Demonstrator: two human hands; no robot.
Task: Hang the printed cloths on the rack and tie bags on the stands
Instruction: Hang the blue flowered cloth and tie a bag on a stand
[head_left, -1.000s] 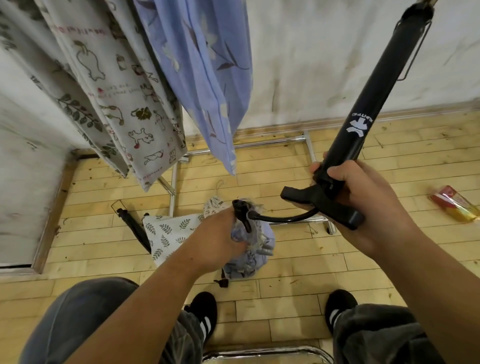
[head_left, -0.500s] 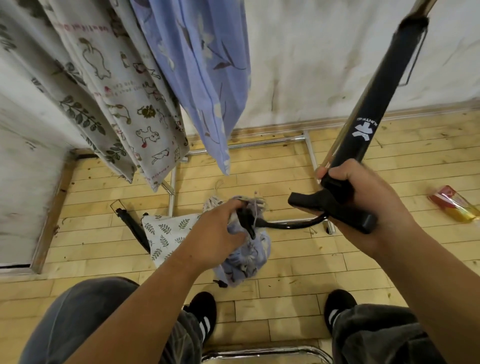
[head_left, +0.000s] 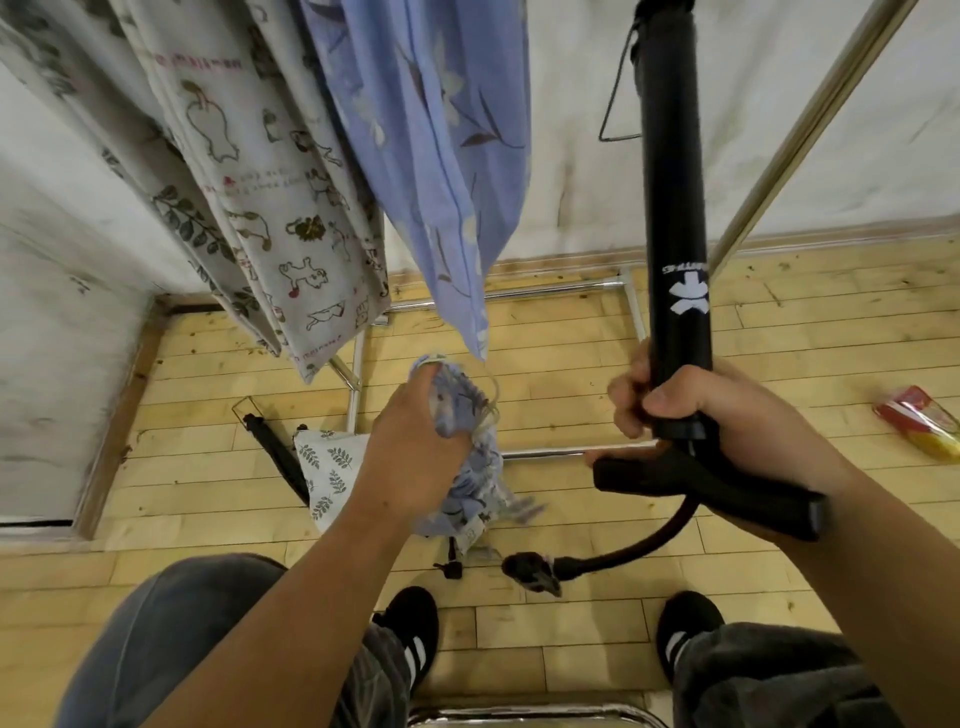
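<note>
Our left hand (head_left: 415, 447) bunches the blue floral bag (head_left: 470, 493) in curled fingers above the plank floor (head_left: 571, 364), near the rack's base rail (head_left: 561, 453). Our right hand (head_left: 727, 415) clasps the black stand (head_left: 672, 208), near upright, just right of the bag, where we judge tying comes next. Printed cloths (head_left: 270, 208) hang before the pale wall (head_left: 561, 156).

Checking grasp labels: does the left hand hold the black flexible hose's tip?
No; the left hand grips the blue floral cloth bag, the black hose tip dangles free.
</note>
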